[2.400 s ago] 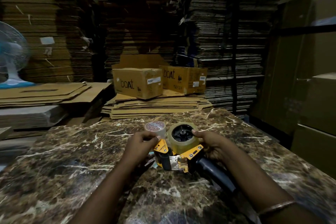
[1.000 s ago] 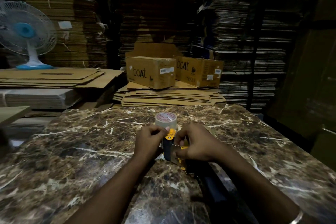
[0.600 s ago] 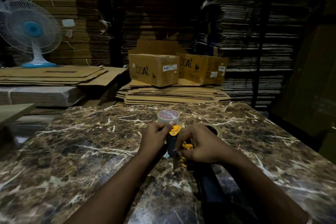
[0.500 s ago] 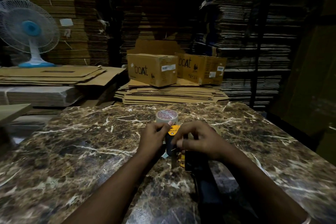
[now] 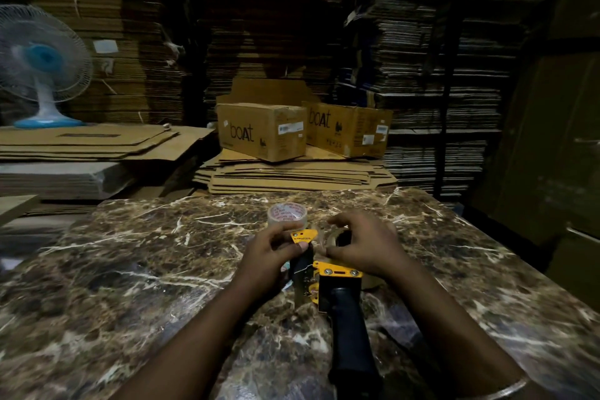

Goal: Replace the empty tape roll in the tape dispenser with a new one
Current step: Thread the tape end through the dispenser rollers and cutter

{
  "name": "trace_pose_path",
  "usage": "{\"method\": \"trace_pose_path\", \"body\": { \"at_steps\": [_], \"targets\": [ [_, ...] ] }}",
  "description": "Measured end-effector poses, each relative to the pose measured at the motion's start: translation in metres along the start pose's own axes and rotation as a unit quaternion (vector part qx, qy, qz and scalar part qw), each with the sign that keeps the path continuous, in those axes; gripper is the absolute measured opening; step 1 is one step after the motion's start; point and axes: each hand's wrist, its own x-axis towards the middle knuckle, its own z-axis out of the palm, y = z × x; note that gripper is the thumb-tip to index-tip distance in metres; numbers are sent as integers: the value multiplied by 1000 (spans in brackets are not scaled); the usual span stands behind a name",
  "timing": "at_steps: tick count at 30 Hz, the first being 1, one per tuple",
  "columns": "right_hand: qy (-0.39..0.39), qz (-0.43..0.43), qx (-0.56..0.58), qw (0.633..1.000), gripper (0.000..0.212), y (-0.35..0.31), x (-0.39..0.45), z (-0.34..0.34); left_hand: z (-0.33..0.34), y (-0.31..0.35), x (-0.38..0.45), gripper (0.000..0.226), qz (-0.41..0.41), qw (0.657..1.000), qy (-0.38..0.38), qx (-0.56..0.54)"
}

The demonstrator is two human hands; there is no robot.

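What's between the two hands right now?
In the head view, the tape dispenser's yellow front end sits between the left hand and right hand; both touch it.

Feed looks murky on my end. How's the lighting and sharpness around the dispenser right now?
Head view: dim overall, corners falling to near black; the tape dispenser and both hands, left hand, right hand, are lit enough to read; the fan at left is soft; wide-angle bending curves the table edges.
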Motion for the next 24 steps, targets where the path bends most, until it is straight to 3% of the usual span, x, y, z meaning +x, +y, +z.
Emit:
{"method": "trace_pose_path", "body": {
  "at_steps": [7, 12, 16, 20, 24],
  "targets": [
    [-74, -26, 62, 995, 69, 13, -4, -16, 3, 8, -2, 34, -13, 999, -11, 51],
    [-99, -51, 145, 983, 65, 25, -3, -18, 15, 32, 2, 45, 60, 964, -81, 245],
    [-98, -62, 140, 983, 53, 29, -5, -17, 23, 36, 4, 40, 36, 960, -96, 261],
    [-103, -48, 118, 986, 50, 31, -6, -16, 25, 35, 4, 49, 35, 961, -98, 258],
    [-91, -48, 68, 992, 44, 26, -5, -16, 19, 33, 0, 75, 49, 951, -123, 280]
  ]
}}
